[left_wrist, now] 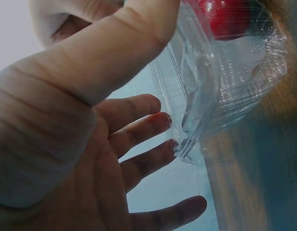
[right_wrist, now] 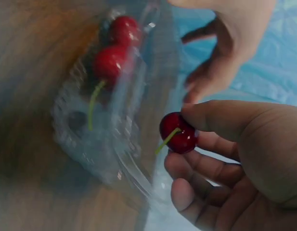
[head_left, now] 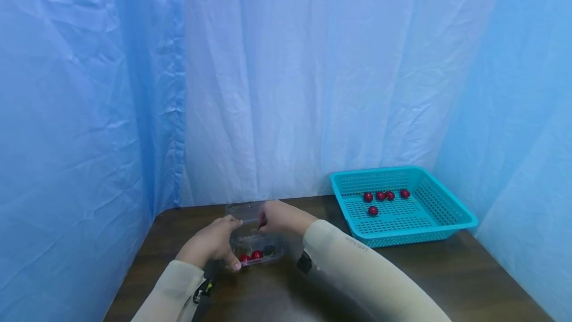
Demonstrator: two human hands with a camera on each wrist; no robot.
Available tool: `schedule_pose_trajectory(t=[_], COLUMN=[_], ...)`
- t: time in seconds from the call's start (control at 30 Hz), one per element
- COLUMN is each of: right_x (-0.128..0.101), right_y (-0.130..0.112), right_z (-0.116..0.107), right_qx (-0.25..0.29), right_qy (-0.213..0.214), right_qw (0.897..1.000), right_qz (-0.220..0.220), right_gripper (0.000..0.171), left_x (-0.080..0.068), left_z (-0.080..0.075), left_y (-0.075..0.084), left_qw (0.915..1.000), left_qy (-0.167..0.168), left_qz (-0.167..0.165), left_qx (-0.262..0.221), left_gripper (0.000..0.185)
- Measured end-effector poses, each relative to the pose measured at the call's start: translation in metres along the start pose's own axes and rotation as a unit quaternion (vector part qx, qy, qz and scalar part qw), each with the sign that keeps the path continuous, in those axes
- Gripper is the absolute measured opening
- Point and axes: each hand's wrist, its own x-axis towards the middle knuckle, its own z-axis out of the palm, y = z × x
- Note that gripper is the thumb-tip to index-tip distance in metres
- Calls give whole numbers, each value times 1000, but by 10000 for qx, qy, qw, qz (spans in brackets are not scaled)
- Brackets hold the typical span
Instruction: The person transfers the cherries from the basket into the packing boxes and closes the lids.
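Sleeves in pale beige fill the bottom of the head view, and just past them both hands are gathered at a clear plastic clamshell box (head_left: 256,248) sitting on the dark wooden table (head_left: 424,282). One red cherry (right_wrist: 178,133) is pinched between thumb and fingertips of the right hand (right_wrist: 235,159), held just above the box's open lid edge, with its green stem pointing down toward the box. Two more cherries (right_wrist: 114,48) are seen inside the box. The box is steadied by the left hand (left_wrist: 85,144): the thumb is pressed against the near wall, while the other fingers are spread fairly straight behind the lid, so it's more of a brace than a real grab. Off to the right, well apart from the box, a teal basket (head_left: 447,222) with five cherries (head_left: 373,210) already in it is parked against the blue curtain (head_left: 286,73). For this step to go nicely, the pinch should probably be kept light so the fruit isn't bruised, and the box should be kept pinned flat so the flimsy lid isn't dragged up as the cherry is lifted clear. Snagging the stem on the lid rim looks like the main thing to be avoided.
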Motion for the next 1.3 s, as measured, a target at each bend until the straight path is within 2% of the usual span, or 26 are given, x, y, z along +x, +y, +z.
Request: schedule_pose_trajectory(t=[0.37, 0.63, 0.8, 1.13, 1.3], right_x=[4, 5, 5, -3, -7], right_y=[-9, -10, -12, -17, -13], right_z=[24, 33, 36, 23, 8], right_qx=[-82, -137, -261, -395, -349], right_qy=[-283, -328, -386, -451, -428], right_qw=[9995, 9993, 9989, 9982, 9984], right_qz=[89, 68, 37, 55, -106], right_gripper=[5, 8, 9, 4, 13], left_x=[-1, -3, -5, -6, -5], left_z=[-2, -2, -2, -4, -2], left_y=[-1, 0, 0, 1, 0], left_qw=[10000, 10000, 9999, 9998, 9998], left_qy=[-32, 11, 59, 12, 10], left_qz=[90, 26, 101, 79, 17], left_qx=[-27, -94, -66, -175, -173], left_gripper=[122, 121, 121, 120, 121])
